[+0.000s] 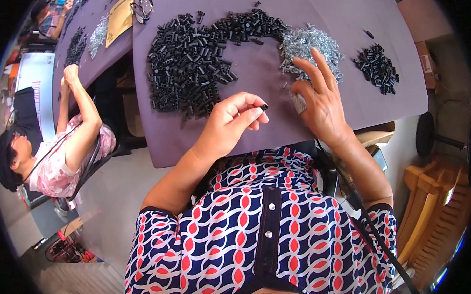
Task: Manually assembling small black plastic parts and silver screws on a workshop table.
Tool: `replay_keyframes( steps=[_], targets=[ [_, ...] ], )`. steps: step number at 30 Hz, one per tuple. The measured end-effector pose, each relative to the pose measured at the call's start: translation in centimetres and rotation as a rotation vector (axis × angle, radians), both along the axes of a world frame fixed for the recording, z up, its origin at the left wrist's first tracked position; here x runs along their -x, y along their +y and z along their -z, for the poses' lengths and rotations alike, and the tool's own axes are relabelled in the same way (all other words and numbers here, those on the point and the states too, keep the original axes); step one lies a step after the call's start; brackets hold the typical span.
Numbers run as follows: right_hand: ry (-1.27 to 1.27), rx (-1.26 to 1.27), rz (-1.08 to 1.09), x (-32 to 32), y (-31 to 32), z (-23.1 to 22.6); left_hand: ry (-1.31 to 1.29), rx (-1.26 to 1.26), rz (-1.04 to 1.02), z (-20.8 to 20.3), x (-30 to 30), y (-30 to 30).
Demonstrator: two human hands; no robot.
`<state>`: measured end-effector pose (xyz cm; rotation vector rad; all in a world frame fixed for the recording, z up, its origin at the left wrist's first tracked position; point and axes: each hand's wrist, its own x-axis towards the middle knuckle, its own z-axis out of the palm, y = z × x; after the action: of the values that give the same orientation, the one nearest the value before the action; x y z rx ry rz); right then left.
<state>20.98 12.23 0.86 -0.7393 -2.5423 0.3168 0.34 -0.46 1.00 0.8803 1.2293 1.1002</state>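
My left hand (228,121) is closed over the table's near edge, pinching a small black cylindrical part (264,107) between thumb and fingertips. To its right, my right hand (324,106) has thumb and index finger brought together, with the other fingers raised; whatever the pinch holds is too small to make out. A pale, translucent covering shows at those fingertips. Just beyond that hand lies a heap of small shiny silver pieces (306,43). A large heap of black tubular parts (181,67) spreads beyond my left hand, joining another black heap (250,25) farther back.
A smaller pile of black pieces (378,69) sits at the right of the purple-grey table (264,70). At far left, a seated person (71,157) works at an adjoining table bearing a yellow envelope (121,16) and glasses (143,9). A wooden chair (433,211) stands at right.
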Motion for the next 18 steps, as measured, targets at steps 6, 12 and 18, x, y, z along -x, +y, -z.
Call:
replay_keyframes(
  steps=[6, 12, 18],
  targets=[
    [0.128, 0.234, -0.207, 0.8, -1.5, -2.7, -0.074, 0.037, -0.034, 0.3, -1.3, -0.2],
    [0.081, 0.348, -0.281, 0.5, -1.7, -3.3, 0.145, -0.005, -0.01, 0.0, -1.9, -0.7],
    [0.077, 0.487, -0.306, 0.3, -1.5, -3.2, 0.113, -0.043, 0.044, -0.2, -1.6, -0.9]
  ],
)
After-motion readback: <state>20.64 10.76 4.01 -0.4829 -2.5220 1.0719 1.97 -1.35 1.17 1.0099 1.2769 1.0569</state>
